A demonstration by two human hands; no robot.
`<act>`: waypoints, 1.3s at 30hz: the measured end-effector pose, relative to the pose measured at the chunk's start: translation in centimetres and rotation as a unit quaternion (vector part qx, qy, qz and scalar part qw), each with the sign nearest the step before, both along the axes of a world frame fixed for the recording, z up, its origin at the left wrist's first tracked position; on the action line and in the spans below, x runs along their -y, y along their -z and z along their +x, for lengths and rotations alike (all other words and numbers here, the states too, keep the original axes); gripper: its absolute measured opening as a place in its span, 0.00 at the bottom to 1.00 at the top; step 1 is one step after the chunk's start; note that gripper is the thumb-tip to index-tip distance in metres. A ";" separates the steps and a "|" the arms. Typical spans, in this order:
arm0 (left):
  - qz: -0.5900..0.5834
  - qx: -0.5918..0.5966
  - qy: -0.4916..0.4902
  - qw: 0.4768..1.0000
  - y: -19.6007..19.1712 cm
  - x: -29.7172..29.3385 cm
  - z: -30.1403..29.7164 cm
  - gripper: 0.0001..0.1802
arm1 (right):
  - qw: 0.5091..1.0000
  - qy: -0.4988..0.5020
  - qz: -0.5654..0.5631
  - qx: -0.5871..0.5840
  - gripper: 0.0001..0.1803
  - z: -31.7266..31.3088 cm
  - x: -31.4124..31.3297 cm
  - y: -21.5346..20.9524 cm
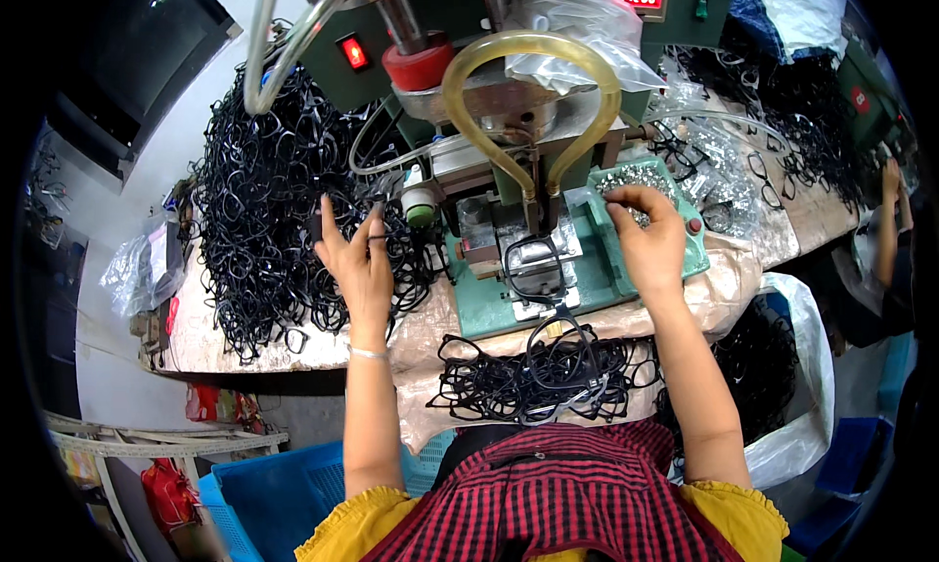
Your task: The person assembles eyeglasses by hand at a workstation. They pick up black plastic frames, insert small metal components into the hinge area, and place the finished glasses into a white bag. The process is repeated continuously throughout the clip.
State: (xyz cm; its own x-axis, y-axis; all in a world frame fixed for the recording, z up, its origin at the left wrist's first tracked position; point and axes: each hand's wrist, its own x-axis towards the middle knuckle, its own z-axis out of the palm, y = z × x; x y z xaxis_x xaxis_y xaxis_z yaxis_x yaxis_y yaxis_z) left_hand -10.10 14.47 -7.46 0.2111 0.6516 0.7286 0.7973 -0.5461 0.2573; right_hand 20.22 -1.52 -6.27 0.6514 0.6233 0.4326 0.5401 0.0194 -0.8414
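Note:
My left hand [358, 269] reaches over the edge of a big heap of black eyeglass frames [264, 200], its fingers spread and nothing plainly held. Over a green tray of small shiny metal parts [636, 180], my right hand [650, 241] has thumb and fingertips drawn together. Whatever sits between those fingertips is too small to make out. Between the hands, a black eyeglass frame [533, 296] rests at the metal fixture [543, 249] of a green bench press, beneath its head. More black frames [548, 376] lie piled at the table edge before my lap.
A curved yellowish hose [528, 42] loops above the fixture. Clear plastic bags [577, 34] hang on the machine. At right stands a white sack [812, 366] with dark frames inside; a blue crate [274, 494] is below left. Another person's arm [888, 220] shows far right.

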 end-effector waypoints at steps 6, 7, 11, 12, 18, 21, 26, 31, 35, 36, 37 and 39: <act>-0.298 0.471 0.134 0.819 0.8 4.6 1.3 0.17 | 0.983 -0.117 0.137 -0.023 0.06 -4.0 -0.8 -2.3; -0.269 0.519 0.205 0.785 -1.2 5.4 2.1 0.16 | 0.981 -0.132 0.138 -0.028 0.07 -4.3 -1.0 -2.3; -0.084 0.403 0.521 0.748 -10.7 8.5 5.1 0.12 | 0.949 -0.200 0.185 -0.161 0.21 -5.8 -1.1 -2.4; -0.034 0.368 0.489 0.790 -11.5 8.1 5.9 0.11 | 0.944 -0.212 0.183 -0.174 0.23 -5.9 -1.2 -2.5; -0.108 0.430 0.487 0.753 -11.7 6.8 6.3 0.11 | 0.898 -0.277 0.207 -0.271 0.26 -6.2 -1.5 -3.2; -0.110 0.422 0.485 0.758 -11.7 6.7 5.9 0.10 | 0.889 -0.281 0.204 -0.297 0.29 -6.3 -1.3 -3.1; -0.017 0.159 0.437 0.885 -11.1 8.9 5.5 0.06 | 0.947 -0.259 0.087 -0.170 0.29 -4.9 1.9 -5.1; 0.004 -0.012 0.513 0.859 -7.4 10.5 7.5 0.10 | 0.952 0.056 -0.171 0.247 0.12 3.7 2.7 2.4; -0.006 -0.006 0.517 0.856 -7.1 10.4 7.8 0.12 | 0.957 0.076 -0.119 0.255 0.09 5.2 2.8 4.6; -0.007 -0.004 0.517 0.856 -7.1 10.3 7.7 0.12 | 0.962 0.077 -0.107 0.240 0.08 5.0 2.5 4.5; -0.007 -0.002 0.518 0.855 -7.1 10.3 7.8 0.12 | 0.959 0.076 -0.092 0.257 0.07 4.5 1.8 3.8; -0.011 0.000 0.513 0.858 -7.0 10.5 7.8 0.12 | 0.950 0.055 -0.078 0.297 0.06 4.1 -0.5 3.3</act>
State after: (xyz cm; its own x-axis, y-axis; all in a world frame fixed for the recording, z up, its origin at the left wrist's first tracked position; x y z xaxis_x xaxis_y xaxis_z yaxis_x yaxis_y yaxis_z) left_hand -2.32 3.98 -0.47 0.6823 0.1352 0.7185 -0.1010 -0.9559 0.2758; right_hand 24.36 -1.03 -9.57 0.3866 0.6524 0.6519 0.9119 -0.1648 -0.3759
